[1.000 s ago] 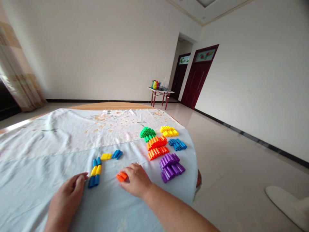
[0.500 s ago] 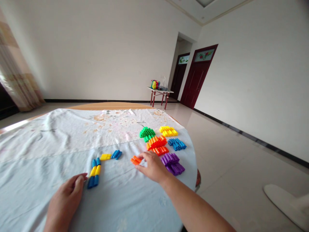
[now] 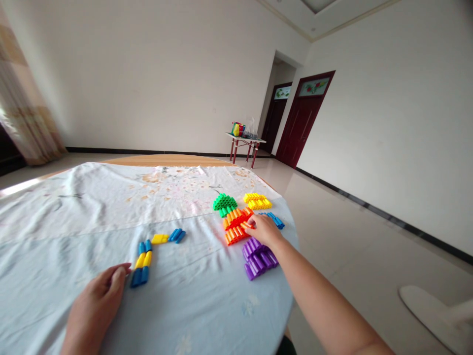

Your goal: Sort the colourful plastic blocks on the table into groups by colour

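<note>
My right hand (image 3: 264, 228) is at the pile of orange plastic tubes (image 3: 236, 234), its thumb and fingers closed on an orange tube at the pile's right side. Purple tubes (image 3: 258, 259) lie heaped just below this hand, and blue tubes (image 3: 275, 220) are partly hidden behind it. My left hand (image 3: 98, 298) rests on the cloth with nothing visible in it, fingers extended toward two blue-and-yellow tube rows (image 3: 142, 261) lying side by side. Beyond those rows are a few short yellow tubes (image 3: 160, 238) and blue tubes (image 3: 177, 235).
Green tubes (image 3: 224, 201) and yellow tubes (image 3: 257, 201) are piled behind the orange ones. A wrinkled pale cloth (image 3: 92, 212) covers the round table, whose edge curves close to the right-hand piles. A small side table (image 3: 246, 139) with a colourful bag stands farther back.
My right hand has moved right and away from me, from the cloth to the orange pile. The small orange group it touched is gone from its former spot. My left hand has barely moved.
</note>
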Demonstrator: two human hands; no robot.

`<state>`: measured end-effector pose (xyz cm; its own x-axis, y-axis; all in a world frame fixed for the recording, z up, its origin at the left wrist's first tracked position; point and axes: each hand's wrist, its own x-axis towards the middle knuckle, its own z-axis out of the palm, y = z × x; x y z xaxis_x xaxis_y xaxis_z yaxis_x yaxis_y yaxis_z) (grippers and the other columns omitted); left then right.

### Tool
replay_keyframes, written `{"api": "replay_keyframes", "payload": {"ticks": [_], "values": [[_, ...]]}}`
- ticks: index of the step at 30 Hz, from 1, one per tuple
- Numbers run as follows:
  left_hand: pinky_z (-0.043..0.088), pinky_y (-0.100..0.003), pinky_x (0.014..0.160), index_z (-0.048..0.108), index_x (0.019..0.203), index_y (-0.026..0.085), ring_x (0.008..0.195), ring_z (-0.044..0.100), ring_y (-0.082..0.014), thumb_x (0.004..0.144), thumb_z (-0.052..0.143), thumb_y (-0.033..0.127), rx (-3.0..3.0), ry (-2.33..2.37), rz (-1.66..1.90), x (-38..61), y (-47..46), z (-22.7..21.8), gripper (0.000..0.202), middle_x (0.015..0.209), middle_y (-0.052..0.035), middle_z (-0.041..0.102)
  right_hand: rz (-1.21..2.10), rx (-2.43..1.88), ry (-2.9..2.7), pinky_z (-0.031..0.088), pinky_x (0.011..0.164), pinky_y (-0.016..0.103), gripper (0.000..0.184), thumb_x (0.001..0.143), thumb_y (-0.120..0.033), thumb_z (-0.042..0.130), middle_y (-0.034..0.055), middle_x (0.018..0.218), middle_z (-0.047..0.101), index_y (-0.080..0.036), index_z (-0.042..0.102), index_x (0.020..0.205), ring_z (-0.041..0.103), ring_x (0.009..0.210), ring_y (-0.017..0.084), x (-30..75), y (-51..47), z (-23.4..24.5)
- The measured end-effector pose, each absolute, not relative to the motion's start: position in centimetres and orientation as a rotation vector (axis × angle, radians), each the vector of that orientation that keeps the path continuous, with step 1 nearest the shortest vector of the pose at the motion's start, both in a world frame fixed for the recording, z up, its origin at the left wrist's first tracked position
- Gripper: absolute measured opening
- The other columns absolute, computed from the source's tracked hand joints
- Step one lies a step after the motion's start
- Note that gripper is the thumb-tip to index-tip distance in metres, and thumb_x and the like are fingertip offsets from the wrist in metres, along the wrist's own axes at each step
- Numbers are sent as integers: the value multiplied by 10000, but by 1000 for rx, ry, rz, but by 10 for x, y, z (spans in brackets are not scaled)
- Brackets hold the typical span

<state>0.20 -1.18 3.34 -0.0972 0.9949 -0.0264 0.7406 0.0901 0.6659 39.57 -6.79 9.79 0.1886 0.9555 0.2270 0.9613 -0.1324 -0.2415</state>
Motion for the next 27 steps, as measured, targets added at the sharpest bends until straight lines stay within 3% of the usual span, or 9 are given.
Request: {"api": "replay_keyframes", "payload": {"ticks": [19, 27], "values": [[443, -318, 801, 635, 975, 236, 998, 590, -240, 791, 316, 493, 1730, 1908, 749, 0, -11, 31, 449, 1027, -57, 682, 35, -2315, -1832, 424, 789, 273, 164, 749, -320, 650, 32, 932, 710, -217, 670, 876, 625, 923, 197, 390, -60, 97], [467, -306, 753, 665, 940, 217, 959, 616, -241, 802, 345, 464, 1765, 1900, 802, 2, -15, 35, 427, 975, -57, 703, 61, -2223, -1840, 441, 761, 272, 125, 788, -259, 589, 45, 890, 720, -206, 683, 852, 646, 877, 189, 390, -61, 93]]}}
